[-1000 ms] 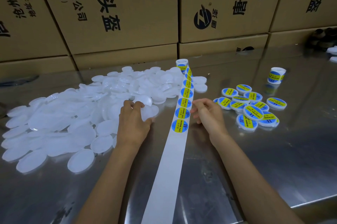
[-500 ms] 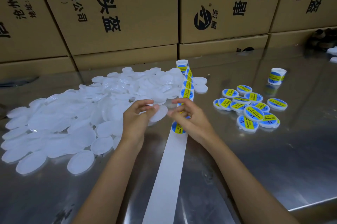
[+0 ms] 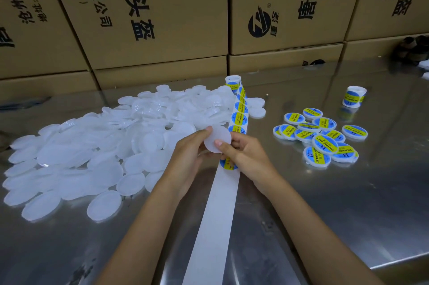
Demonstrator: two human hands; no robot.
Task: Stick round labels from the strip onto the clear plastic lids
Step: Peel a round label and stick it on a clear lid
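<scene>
A blank clear lid [image 3: 217, 139] is pinched by its rim between the left hand [image 3: 188, 157] and the right hand [image 3: 247, 157], held just above the label strip [image 3: 239, 120]. Directly beneath the grip, the nearest label [image 3: 228, 165] should probably be peeled, centred on the lid and pressed flat.

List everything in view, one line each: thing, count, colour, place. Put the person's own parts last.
Unlabelled lids: a large heap, too many to count, translucent white, left of the strip.
Held lid: one, translucent white, between both hands above the strip.
Label strip: one, white backing with blue and yellow round labels, running up the middle of the table.
Labelled lids: a pile of over a dozen, blue and yellow, right of the strip.
Label roll: one, upright, far right.
Table: one, shiny metal.
Cardboard boxes: several, brown, stacked behind.
Left hand: holds the lid.
Right hand: pinches the lid.
</scene>
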